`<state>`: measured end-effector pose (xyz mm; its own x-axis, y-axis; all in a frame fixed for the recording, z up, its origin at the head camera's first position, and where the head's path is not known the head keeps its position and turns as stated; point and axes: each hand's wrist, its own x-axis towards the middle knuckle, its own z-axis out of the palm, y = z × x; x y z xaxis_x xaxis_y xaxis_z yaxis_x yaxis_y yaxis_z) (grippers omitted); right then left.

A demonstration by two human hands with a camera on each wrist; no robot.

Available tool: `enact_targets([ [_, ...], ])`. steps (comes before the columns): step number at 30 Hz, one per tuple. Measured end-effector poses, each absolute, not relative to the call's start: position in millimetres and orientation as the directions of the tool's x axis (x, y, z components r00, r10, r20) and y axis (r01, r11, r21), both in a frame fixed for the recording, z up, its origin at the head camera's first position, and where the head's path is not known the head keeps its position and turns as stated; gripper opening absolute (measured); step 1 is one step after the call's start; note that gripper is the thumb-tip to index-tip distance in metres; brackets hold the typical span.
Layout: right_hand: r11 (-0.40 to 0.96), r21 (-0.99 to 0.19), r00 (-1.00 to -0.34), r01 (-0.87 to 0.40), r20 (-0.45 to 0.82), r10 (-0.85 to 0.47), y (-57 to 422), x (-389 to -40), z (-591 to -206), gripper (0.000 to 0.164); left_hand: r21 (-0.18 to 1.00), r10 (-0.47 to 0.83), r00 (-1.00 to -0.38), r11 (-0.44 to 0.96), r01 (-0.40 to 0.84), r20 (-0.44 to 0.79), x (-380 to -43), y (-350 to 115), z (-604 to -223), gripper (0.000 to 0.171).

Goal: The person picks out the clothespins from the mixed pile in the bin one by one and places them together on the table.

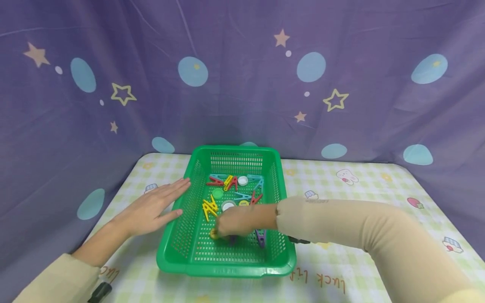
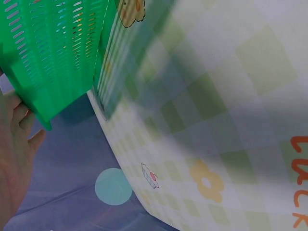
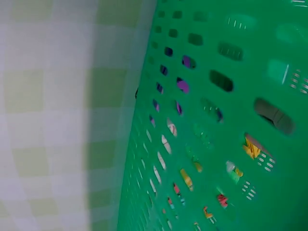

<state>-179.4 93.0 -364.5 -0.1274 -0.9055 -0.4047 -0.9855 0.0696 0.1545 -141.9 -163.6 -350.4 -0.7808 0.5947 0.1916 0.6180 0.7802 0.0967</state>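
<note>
My right hand (image 1: 235, 221) reaches down inside the green basket (image 1: 227, 270), fingers bent downward. A yellow round piece, like a bottle cap (image 1: 213, 234), shows at its fingertips; whether they pinch it is hidden. My left hand (image 1: 153, 208), its fingers extended, lies at the basket's left rim; the left wrist view shows those fingers (image 2: 19, 115) beside the outer wall. Around the right hand lie yellow clothespins (image 1: 209, 207), a purple clothespin (image 1: 260, 238), a white cap (image 1: 228, 205) and a green cap (image 1: 217, 193).
Farther back in the basket are red clothespins (image 1: 215, 181), blue clothespins (image 1: 259, 182) and another white cap (image 1: 242, 180). A checked cloth (image 1: 322, 181) covers the table. A purple curtain (image 1: 242, 113) hangs behind. The right wrist view mostly shows the perforated basket wall (image 3: 216, 120).
</note>
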Motion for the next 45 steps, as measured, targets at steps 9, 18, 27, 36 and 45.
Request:
enact_targets([
  [9, 0.17, -0.167, -0.109, -0.971, -0.321, -0.941, 103.4, -189.3, -352.9, 0.017, 0.095, 0.588, -0.785, 0.786, 0.611, 0.193, -142.2, -163.4, -350.7, 0.066],
  [18, 0.151, -0.45, -0.095, -0.88, -0.144, -0.985, 118.3, -196.4, -342.6, 0.023, 0.107, 0.576, -0.795, 0.793, 0.6, 0.188, -141.6, -163.7, -350.8, 0.067],
  [27, 0.128, -0.526, -0.163, -0.84, 0.02, -0.986, 130.4, -204.4, -332.2, 0.021, 0.11, 0.569, -0.802, 0.799, 0.591, 0.18, -141.7, -164.2, -351.5, 0.067],
  [36, 0.096, -0.57, -0.222, -0.816, 0.155, -0.963, 143.1, -207.5, -323.8, 0.02, 0.119, 0.569, -0.802, 0.797, 0.592, 0.179, -142.5, -163.8, -351.9, 0.067],
  [45, 0.079, -0.553, -0.266, -0.83, 0.268, -0.926, 155.7, -210.0, -322.0, 0.02, 0.113, 0.567, -0.805, 0.8, 0.589, 0.177, -142.3, -163.4, -351.5, 0.067],
])
